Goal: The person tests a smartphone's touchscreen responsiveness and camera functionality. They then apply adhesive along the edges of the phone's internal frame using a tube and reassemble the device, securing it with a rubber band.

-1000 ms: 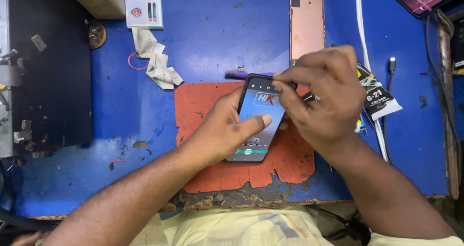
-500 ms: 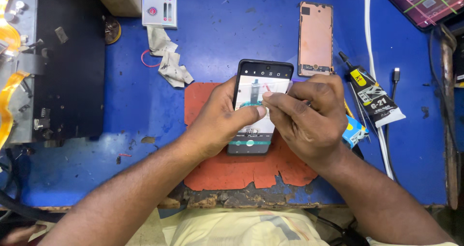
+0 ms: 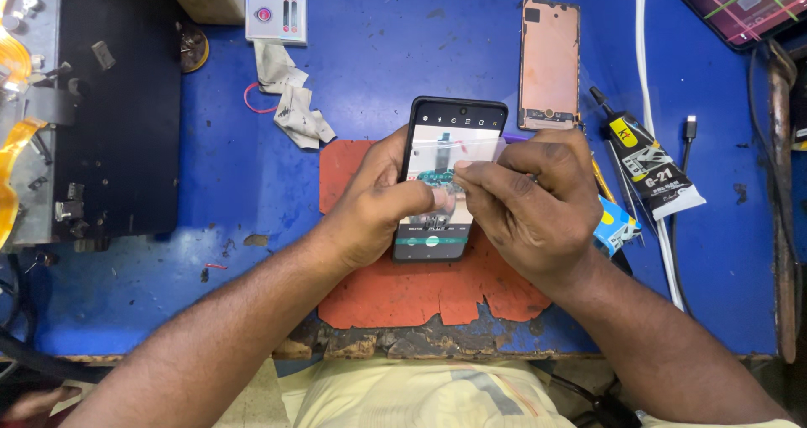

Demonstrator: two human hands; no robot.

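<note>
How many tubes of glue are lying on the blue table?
1: a black glue tube lies right of the right hand, beside the white cable. Others may be hidden.

Head camera, looking straight down — close over workbench (image 3: 403, 50)

Phone (image 3: 450, 180): turned upright from tilted. Right hand (image 3: 525, 205): lowered off top edge, fingers (image 3: 475, 174) now mid-screen.

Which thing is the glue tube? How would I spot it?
Start at the blue table and go right of the two hands to the white cable. The glue tube lies slanted beside it: black with a pointed black nozzle, unlike the flat pinkish phone panel.
</note>
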